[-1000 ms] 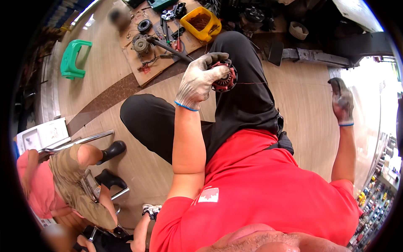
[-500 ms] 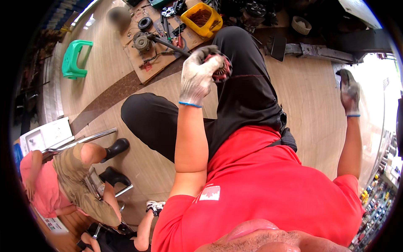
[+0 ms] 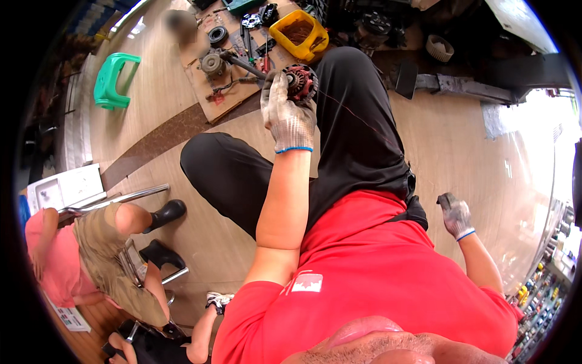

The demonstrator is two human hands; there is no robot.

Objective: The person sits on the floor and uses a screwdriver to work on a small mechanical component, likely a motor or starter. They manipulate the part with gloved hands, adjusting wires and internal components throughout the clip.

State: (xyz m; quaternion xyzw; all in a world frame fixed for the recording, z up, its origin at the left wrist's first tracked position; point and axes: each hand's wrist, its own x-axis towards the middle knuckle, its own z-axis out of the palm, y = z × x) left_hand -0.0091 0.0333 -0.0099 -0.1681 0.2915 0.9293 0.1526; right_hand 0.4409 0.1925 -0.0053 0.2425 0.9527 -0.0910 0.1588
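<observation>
Gloved in white knit with a blue cuff, my left hand (image 3: 290, 115) is closed on a round motor part with dark red windings (image 3: 301, 82) and a dark toothed rim. It holds the part up in front of my knees; the fingers behind the part are hidden. Just beyond lies a cardboard sheet (image 3: 233, 100) bearing a dirty grey motor housing (image 3: 213, 64) and a black ring (image 3: 217, 34). My right hand (image 3: 456, 216), also gloved, hangs out to my right above the floor. Its fingers are loosely bent and apart, with nothing seen in them.
A yellow cut-open container (image 3: 324, 42) with brown contents stands past my knees. A green stool (image 3: 104, 85) is at the far left. Seated at the near left is a person in a pink top (image 3: 57, 261), with another person (image 3: 151, 346) nearer. A metal beam (image 3: 461, 87) lies far right.
My right hand has swung back and inward, closer to my body. My left hand has turned the round part so its wound face shows more. The view has shifted slightly.
</observation>
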